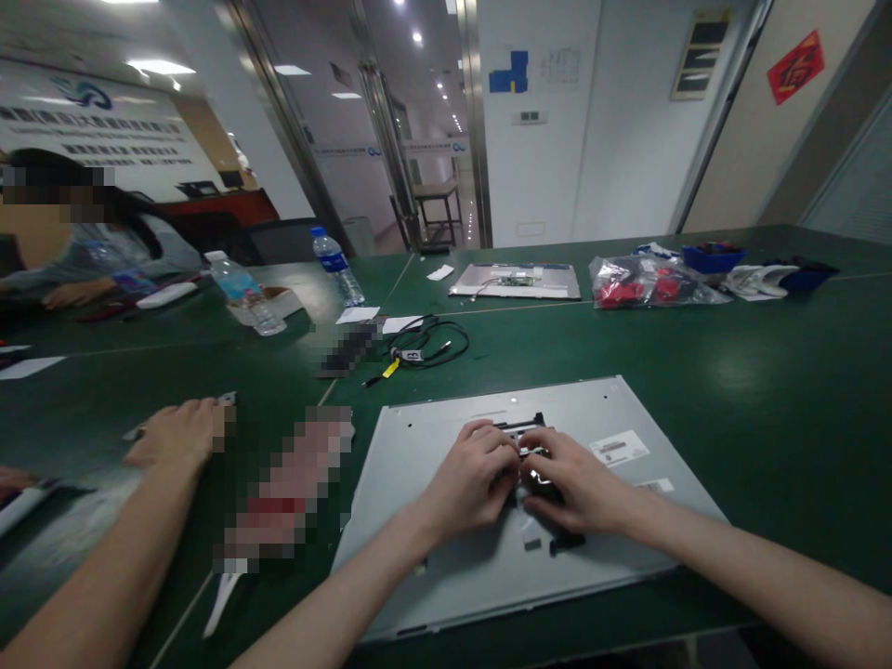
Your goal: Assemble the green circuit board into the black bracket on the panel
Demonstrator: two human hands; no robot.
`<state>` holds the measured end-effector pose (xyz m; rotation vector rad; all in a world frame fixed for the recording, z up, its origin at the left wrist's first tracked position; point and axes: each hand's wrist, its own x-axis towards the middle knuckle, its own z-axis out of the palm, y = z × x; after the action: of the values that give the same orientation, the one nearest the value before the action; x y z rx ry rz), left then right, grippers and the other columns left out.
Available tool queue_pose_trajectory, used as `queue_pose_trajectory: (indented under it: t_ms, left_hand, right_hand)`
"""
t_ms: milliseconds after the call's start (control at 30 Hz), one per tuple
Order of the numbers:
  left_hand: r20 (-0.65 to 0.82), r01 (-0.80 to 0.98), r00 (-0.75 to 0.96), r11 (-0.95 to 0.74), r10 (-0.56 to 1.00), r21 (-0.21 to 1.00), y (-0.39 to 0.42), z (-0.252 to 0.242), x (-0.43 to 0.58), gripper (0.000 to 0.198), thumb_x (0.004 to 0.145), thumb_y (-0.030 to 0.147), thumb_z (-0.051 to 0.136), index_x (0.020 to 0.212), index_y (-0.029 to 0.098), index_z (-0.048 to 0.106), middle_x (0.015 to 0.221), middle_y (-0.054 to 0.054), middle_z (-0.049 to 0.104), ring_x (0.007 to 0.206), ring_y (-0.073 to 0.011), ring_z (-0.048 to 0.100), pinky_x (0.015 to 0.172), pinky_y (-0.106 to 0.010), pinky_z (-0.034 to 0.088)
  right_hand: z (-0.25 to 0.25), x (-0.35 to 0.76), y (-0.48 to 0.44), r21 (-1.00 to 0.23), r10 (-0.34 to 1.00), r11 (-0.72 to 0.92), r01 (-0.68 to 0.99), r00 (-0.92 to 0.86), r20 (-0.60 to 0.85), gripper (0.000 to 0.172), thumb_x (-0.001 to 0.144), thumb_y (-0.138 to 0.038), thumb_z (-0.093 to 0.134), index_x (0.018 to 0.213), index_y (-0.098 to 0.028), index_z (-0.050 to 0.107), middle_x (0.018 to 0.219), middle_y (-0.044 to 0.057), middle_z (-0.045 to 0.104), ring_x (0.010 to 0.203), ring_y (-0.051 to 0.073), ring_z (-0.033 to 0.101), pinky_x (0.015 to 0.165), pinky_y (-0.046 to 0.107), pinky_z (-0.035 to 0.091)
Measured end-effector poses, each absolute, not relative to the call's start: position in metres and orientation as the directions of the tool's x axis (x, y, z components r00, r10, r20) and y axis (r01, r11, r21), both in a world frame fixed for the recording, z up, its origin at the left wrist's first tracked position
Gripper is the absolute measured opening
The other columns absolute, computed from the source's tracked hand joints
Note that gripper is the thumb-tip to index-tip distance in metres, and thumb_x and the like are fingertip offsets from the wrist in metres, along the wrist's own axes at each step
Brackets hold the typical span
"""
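Note:
A flat silver-grey panel [432, 576], like the back of a display screen, lies on the green table in front of me. My left hand [478, 474] is over its middle, with fingers curled and pressed together at a small part there. Close beside it, my right hand [575, 483] bends thumb and fingers around something dark and shiny at the same spot. What either hand grips is mostly hidden by the fingers. Black bracket ends [566, 542] stick out below and above the hands. A white label [619, 448] is stuck to the panel on the right.
Left of the panel, a co-worker's hand [185, 432] reaches over the table near a blurred-out reddish item [293, 483]. Beyond are a coiled black cable [436, 348], water bottles [338, 269], a second panel [550, 281] and a plastic bag with red items [648, 286].

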<state>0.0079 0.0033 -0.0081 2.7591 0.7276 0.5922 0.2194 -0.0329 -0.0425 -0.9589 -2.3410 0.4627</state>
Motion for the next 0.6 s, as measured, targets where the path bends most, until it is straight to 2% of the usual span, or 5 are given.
queue_pose_trajectory:
  t_ms: [133,267,600]
  left_hand:
    - [0.271,0.419,0.816,-0.846,0.510,0.330,0.0006,-0.0028,0.0082,0.012,0.079,0.018,0.062,0.091,0.020,0.059,0.099,-0.005,0.062,0.097,-0.0232,0.056,0.100,-0.046,0.037]
    - [0.241,0.434,0.819,-0.837,0.521,0.333,0.0011,-0.0022,0.0080,0.017,0.076,0.022,0.065,0.091,0.020,0.057,0.100,-0.006,0.060,0.099,-0.0245,0.054,0.101,-0.046,0.038]
    - [0.233,0.432,0.824,-0.839,0.516,0.332,0.0004,-0.0013,0.0092,0.022,0.077,0.026,0.066,0.095,0.020,0.055,0.100,-0.006,0.059,0.097,-0.0250,0.054,0.100,-0.048,0.037]
  right_hand:
    - [-0.0430,0.2205,-0.0319,-0.517,0.720,0.683,0.516,-0.594,0.359,0.037,0.081,-0.021,0.067,0.116,-0.020,0.053,0.131,0.013,0.049,0.119,0.027,0.047,0.098,0.046,0.044]
    - [-0.0397,0.2219,-0.0317,-0.511,0.708,0.693,0.508,-0.613,0.351,0.034,0.083,-0.022,0.066,0.115,-0.019,0.053,0.132,0.014,0.049,0.120,0.027,0.047,0.099,0.045,0.044]
    - [-0.0342,0.2261,-0.0315,-0.476,0.692,0.710,0.519,-0.638,0.337,0.035,0.083,-0.025,0.064,0.115,-0.018,0.052,0.131,0.015,0.050,0.118,0.027,0.048,0.098,0.045,0.044]
